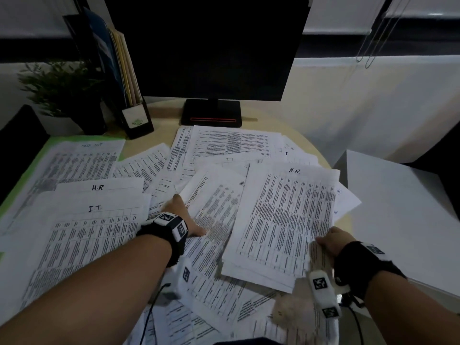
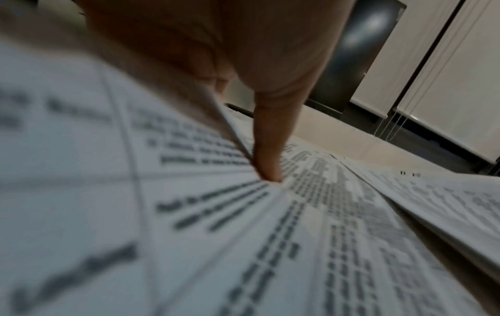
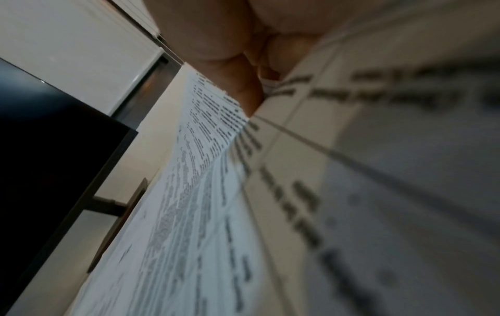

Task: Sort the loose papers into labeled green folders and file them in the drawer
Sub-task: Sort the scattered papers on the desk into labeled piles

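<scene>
Right hand (image 1: 332, 240) has its grip pinched on the near right corner of a white printed sheet headed "H.R" (image 1: 288, 215). Left hand (image 1: 183, 215) presses flat on loose white printed papers (image 1: 214, 205) mid-table. A green folder (image 1: 29, 168) lies far left on the beige table (image 1: 159, 113).

Papers (image 1: 214, 155) blanket desk; monitor base (image 1: 211, 113), file holder (image 1: 135, 113) block far edge.

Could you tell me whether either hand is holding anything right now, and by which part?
The right hand pinches the sheet marked H.R at its near right corner. The left hand only presses flat on the loose papers.
</scene>
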A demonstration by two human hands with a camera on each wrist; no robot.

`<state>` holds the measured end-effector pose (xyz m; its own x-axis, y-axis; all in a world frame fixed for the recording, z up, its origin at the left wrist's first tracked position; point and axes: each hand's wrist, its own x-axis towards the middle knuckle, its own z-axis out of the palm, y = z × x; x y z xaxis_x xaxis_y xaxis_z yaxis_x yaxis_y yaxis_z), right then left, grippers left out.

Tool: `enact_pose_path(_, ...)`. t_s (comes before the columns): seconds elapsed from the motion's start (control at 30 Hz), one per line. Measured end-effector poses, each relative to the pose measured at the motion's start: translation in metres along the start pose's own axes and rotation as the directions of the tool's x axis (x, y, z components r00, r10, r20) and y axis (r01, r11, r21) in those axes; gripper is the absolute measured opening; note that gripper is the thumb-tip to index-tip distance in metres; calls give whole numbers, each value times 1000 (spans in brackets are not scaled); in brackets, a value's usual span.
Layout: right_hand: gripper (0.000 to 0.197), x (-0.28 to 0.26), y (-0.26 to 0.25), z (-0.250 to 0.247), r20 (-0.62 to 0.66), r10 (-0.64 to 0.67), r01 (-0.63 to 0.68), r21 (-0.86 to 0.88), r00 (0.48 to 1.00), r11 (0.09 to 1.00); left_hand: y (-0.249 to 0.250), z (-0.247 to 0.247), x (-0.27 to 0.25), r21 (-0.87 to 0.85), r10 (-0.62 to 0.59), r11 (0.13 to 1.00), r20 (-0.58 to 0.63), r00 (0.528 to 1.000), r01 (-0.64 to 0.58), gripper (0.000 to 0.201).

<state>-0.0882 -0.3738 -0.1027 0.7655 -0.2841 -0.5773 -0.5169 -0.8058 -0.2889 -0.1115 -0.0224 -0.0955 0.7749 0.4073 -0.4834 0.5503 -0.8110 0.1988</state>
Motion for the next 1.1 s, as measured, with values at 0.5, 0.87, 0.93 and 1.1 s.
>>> enact_pose_path(0.5, 39, 5, 0, -16, -86, 4, 6, 111, 996, 994, 5, 8, 1, -366, 34, 930, -13, 999, -36, 44)
enact_pose_path(0.87, 38, -3, -2, -5, -131, 131, -60, 444, 983, 894, 4, 2, -25, -149, 339, 902, -336, 878, -405, 19)
enact_pose_path(0.93, 36, -14, -4, -8, -157, -8, 26, 116, 988, 993, 11, 4, -30, -309, 344, 849, -291, 893, -428, 15)
enact_pose_path(1.1, 37, -11, -18, -4, -106, 14, -2, 112, 994, 994, 32, 17, -41, -655, 353, 705, -7, 936, -270, 32)
